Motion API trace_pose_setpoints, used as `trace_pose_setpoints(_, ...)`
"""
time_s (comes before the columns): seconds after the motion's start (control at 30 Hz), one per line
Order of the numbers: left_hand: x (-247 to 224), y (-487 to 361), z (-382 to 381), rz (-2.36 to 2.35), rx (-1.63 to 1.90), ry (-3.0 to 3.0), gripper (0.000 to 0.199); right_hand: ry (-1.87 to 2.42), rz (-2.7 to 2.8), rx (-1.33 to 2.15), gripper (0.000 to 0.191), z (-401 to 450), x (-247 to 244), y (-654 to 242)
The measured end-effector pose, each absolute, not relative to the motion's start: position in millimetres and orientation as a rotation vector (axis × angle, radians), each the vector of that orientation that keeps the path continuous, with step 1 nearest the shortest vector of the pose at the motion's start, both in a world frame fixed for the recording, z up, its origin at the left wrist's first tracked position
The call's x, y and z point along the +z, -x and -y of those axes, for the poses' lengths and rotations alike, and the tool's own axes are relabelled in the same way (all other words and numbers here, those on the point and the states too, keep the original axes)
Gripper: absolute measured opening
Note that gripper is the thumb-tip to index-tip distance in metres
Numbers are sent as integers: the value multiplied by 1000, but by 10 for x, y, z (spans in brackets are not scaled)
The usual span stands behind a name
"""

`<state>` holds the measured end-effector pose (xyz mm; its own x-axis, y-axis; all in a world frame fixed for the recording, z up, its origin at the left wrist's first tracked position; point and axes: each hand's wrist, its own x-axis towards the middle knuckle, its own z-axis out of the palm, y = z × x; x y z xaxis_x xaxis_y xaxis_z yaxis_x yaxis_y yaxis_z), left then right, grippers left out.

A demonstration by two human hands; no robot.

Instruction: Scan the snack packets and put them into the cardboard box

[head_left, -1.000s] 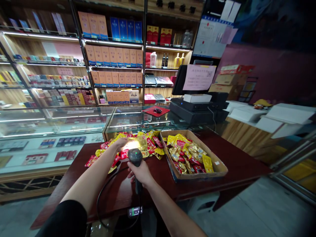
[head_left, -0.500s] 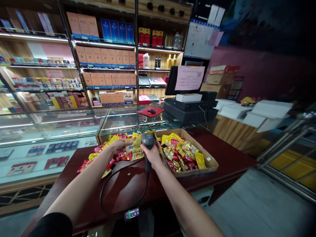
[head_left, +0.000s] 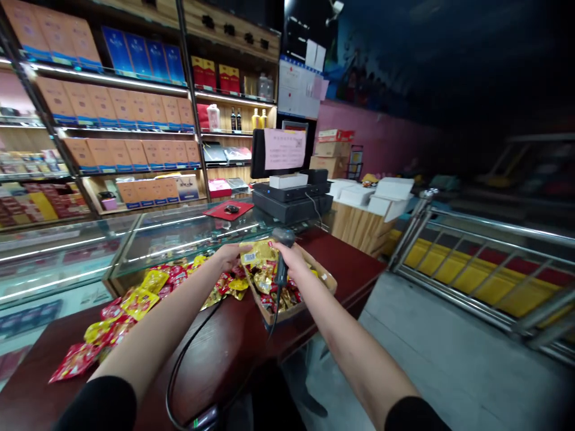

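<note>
Between the fingers of my left hand (head_left: 230, 256) is a gold snack packet (head_left: 254, 254), its barcode facing up, at the left edge of a cardboard box (head_left: 329, 281). My right hand (head_left: 290, 258) is wrapped round a black barcode scanner (head_left: 282, 269), held over the box, and its thumb side is close to the packet's right end. Red, yellow and gold packets (head_left: 265, 279) fill the box. More loose packets (head_left: 139, 302) lie heaped on the dark red table (head_left: 215, 347) to the left, partly behind my left forearm.
A black cable (head_left: 173, 371) loops over the table front. Behind stand a glass display counter (head_left: 157, 230), a red mat (head_left: 228, 209) with a mouse, and a monitor (head_left: 281, 149) above a black cash drawer (head_left: 291, 203). A metal railing (head_left: 467, 269) runs along the right.
My view has turned right. Both hands, with the packet and the scanner, have moved from the table beside the box to over the box.
</note>
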<state>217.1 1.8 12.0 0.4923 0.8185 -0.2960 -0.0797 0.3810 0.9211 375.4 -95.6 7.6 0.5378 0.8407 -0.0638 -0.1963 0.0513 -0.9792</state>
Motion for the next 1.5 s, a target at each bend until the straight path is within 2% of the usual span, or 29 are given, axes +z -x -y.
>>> trace_pose_setpoints(0.1, 182, -2568, -18, -902, 697, -1063, 26, 1351, 550, 787, 32, 1026, 109, -4086)
trace_pose_setpoints(0.2, 226, -2791, -30, -903, 697, -1131, 37, 1349, 501, 757, 27, 1099, 115, -4306)
trace_pose_setpoints(0.4, 193, -2784, -62, -887, 704, -1140, 42, 1333, 490, 741, 25, 1123, 71, -4351)
trace_pose_setpoints(0.6, 96, -2261, -85, -934, 758, -1087, 36, 1263, 568, 876, 19, 1006, 72, -3917)
trace_pose_setpoints(0.73, -26, -1531, -56, -995, 829, -1138, 39, 1147, 527, 1142, 20, 927, 36, -3454)
trace_pose_setpoints(0.87, -328, -746, 74, -1194, 916, -1377, 42, 1075, 540, 1361, 21, 898, -153, -2927)
trace_pose_setpoints(1.0, -683, -242, 296, -1398, 977, -1510, 30, 1105, 575, 1466, 25, 887, -456, -2428)
trace_pose_setpoints(1.1, -872, -95, 481, -1539, 999, -1608, 27, 1211, 584, 1529, 21, 859, -670, -2120)
trace_pose_setpoints(1.23, -1042, -92, 670, -1762, 940, -1949, 40, 1340, 624, 1578, 25, 805, -855, -1821)
trace_pose_setpoints(1.37, -1204, -156, 730, -1871, 747, -2138, 50, 1322, 608, 1532, 22, 753, -943, -1637)
trace_pose_setpoints(1.5, -1313, -201, 723, -1907, 646, -2189, 53, 1223, 506, 1582, 30, 702, -1007, -1556)
